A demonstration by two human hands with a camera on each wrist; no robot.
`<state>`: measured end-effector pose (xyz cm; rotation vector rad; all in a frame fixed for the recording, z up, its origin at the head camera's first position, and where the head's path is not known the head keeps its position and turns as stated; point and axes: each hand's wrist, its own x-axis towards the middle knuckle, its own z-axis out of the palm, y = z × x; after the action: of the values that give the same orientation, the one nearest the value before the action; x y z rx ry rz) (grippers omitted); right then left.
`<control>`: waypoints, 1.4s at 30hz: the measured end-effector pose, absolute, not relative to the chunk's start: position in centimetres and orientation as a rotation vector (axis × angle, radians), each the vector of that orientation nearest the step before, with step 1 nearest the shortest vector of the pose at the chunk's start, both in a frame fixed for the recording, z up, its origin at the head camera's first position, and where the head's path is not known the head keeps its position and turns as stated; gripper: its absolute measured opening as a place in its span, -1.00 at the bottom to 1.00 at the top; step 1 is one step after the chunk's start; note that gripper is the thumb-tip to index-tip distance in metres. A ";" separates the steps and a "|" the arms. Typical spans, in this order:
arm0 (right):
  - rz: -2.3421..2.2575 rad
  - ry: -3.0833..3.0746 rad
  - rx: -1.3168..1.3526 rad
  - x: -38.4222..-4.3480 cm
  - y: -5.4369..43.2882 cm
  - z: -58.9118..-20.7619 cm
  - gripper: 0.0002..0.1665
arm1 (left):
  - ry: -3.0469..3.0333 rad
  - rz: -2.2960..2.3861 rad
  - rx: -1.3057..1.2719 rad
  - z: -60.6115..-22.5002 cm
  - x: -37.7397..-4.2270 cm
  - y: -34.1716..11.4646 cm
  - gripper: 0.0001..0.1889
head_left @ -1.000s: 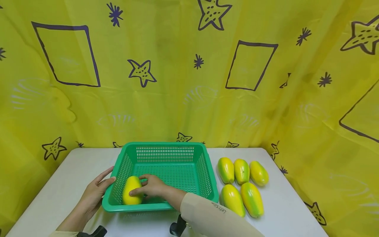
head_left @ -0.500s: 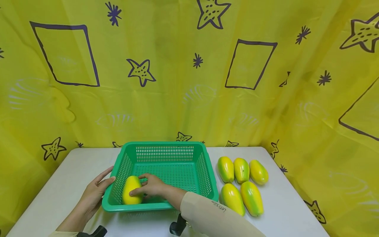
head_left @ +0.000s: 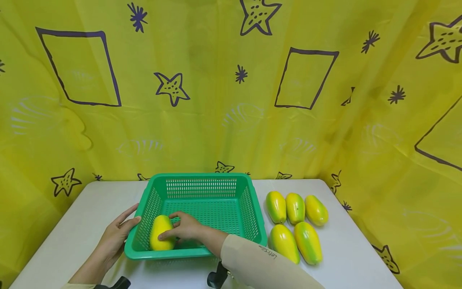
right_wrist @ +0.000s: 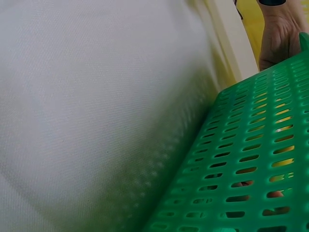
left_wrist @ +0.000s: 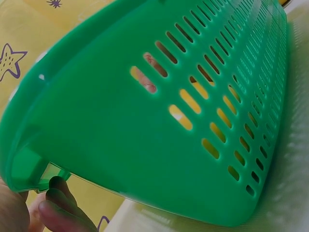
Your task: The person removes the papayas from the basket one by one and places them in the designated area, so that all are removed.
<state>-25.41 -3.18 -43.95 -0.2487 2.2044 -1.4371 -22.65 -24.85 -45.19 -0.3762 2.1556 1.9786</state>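
Observation:
A green plastic basket (head_left: 202,253) with slotted walls stands on the white table. My left hand (head_left: 116,233) grips its left rim, the thumb lying over the edge; in the left wrist view, the fingers (left_wrist: 63,210) curl beneath the rim. Inside the basket's near left corner lies a yellow papaya (head_left: 159,230). My right hand (head_left: 187,226) reaches over the front rim and holds this papaya, thumb on the near side and fingers toward its far end. In the right wrist view the basket wall (right_wrist: 241,154) hides most of that hand.
Several yellow-green papayas (head_left: 307,243) lie in two rows on the table, right of the basket. The table (head_left: 346,249) is bordered by a yellow patterned curtain (head_left: 202,132) behind and at the sides. The right sleeve (head_left: 260,261) crosses in front of the basket.

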 end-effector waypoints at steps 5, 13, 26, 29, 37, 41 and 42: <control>-1.490 2.152 -0.208 -25.2 -3.2 -43.6 -0.30 | 2.148 1.984 -0.376 -45.1 -22.6 -24.9 -0.19; -1.530 2.091 -0.184 -25.1 -3.1 -43.5 -0.31 | 2.166 1.965 -0.388 -45.1 -22.6 -24.7 -0.20; -1.622 1.998 -0.151 -25.2 -2.9 -43.7 -0.32 | 2.143 1.996 -0.396 -44.8 -22.4 -24.6 -0.20; -1.638 1.987 -0.157 -25.1 -2.6 -43.5 -0.30 | 2.152 1.990 -0.396 -44.9 -22.4 -24.6 -0.18; -1.666 1.972 -0.182 -25.4 -0.5 -43.0 -0.27 | 2.159 1.985 -0.400 -45.2 -22.6 -24.6 -0.18; -1.687 1.965 -0.171 -25.5 0.8 -42.5 -0.26 | 2.149 2.002 -0.387 -45.2 -22.6 -24.7 -0.18; -1.693 1.960 -0.168 -25.6 1.1 -42.3 -0.26 | 2.145 2.009 -0.386 -45.1 -22.6 -24.7 -0.18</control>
<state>-25.58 1.06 -42.32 -0.1678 1.9601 -1.6926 -22.60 -24.74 -45.14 -0.3858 2.1445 2.0091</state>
